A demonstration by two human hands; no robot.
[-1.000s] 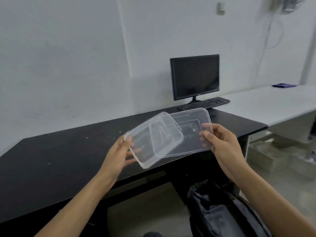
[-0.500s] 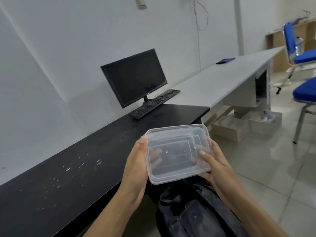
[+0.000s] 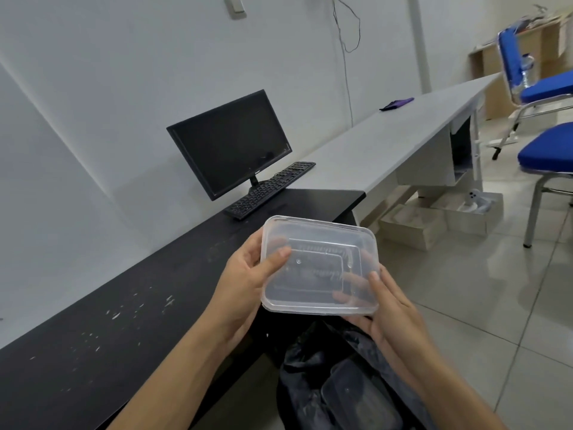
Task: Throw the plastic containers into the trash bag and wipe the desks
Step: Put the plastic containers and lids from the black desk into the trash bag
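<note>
I hold a clear plastic food container (image 3: 319, 265) with its lid on, in the air between my two hands, just off the front edge of the black desk (image 3: 108, 336) and above the open black trash bag (image 3: 305, 377).

Two short rows of raised lettering show through the plastic near its middle, but I cannot read them. A small mark sits on the lower bezel of the monitor (image 3: 232, 144), too small to make out.

The container's lidded face is turned up towards me. Its long axis runs from my left to my right, and the far long edge points at the keyboard (image 3: 269, 189).

My left hand (image 3: 245, 283) grips the left short end, thumb pressed on the lid and fingers curled underneath, seen through the plastic. My right hand (image 3: 390, 311) grips the near right corner the same way, thumb on top and fingers below.

Inside the bag lies another clear container (image 3: 356, 395). White crumbs and specks are scattered over the black desk. On the grey desk (image 3: 387, 141) beyond lies a purple cloth (image 3: 397, 103), well apart from me.
</note>
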